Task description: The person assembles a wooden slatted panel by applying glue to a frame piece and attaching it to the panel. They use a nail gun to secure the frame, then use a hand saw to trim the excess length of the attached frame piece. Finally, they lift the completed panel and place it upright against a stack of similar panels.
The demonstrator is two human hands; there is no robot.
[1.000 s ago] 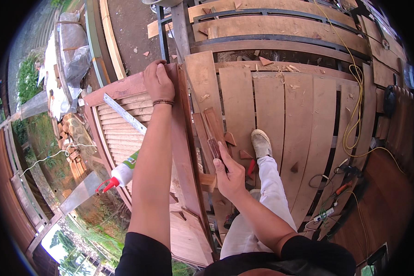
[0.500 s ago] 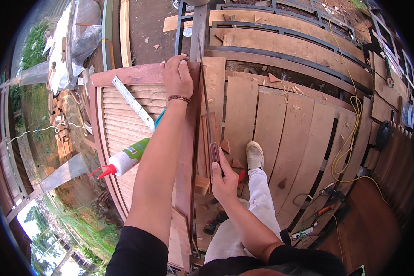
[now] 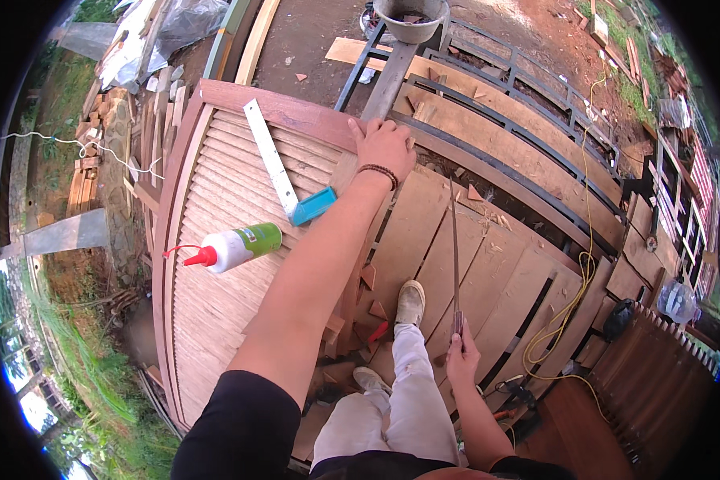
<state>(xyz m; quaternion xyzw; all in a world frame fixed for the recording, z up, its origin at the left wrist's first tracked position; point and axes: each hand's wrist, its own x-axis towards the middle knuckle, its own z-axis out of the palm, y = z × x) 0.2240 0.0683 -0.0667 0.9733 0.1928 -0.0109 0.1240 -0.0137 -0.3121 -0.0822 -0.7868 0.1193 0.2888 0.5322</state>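
Observation:
A louvred wooden shutter point(image 3: 256, 196) in a reddish-brown frame lies flat on my left. My left hand point(image 3: 384, 148) presses on the corner of its far rail, fingers bent over the edge. In my right hand point(image 3: 462, 356) is a long handsaw point(image 3: 456, 248), its blade seen edge-on and pointing away, apart from the wood. My fingers wrap its brown handle. On the slats rest a try square point(image 3: 276, 172) with a teal stock and a white and green glue bottle point(image 3: 240, 246) with a red nozzle. My left forearm hides part of the shutter's near side.
A plank platform point(image 3: 488, 264) with shavings and offcuts lies under my feet. Beyond are black metal frames point(image 3: 520, 120) and a grey bucket point(image 3: 412, 20) on a beam. A yellow cord point(image 3: 588, 272) runs along the right, near power tools. Firewood point(image 3: 84, 176) is stacked at left.
The saw has moved right, away from the shutter's edge, with my right hand. My left hand stays at the corner, its fingers more spread. The view has shifted, showing more of the shutter.

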